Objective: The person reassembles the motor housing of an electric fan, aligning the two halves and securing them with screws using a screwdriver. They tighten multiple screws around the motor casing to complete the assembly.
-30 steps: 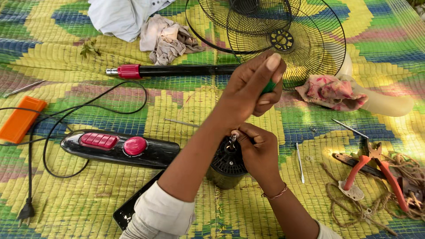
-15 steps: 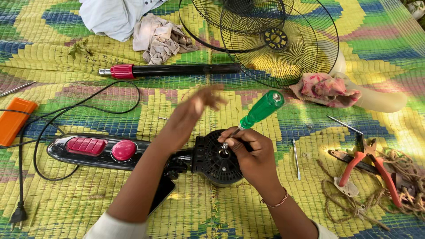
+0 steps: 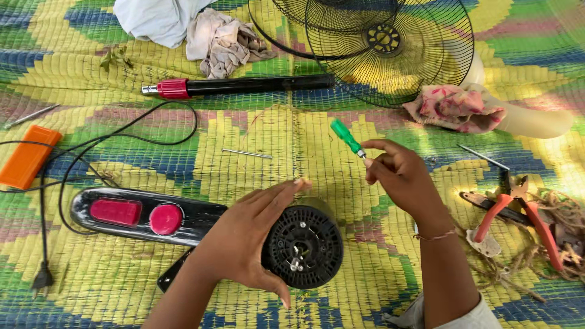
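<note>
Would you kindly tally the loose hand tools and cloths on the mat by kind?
Screwdrivers: 1, green-handled, in the right hand.
Pliers: 1, red-handled.
Cloths: 3, white, beige, pink floral.
Total: 5
</note>
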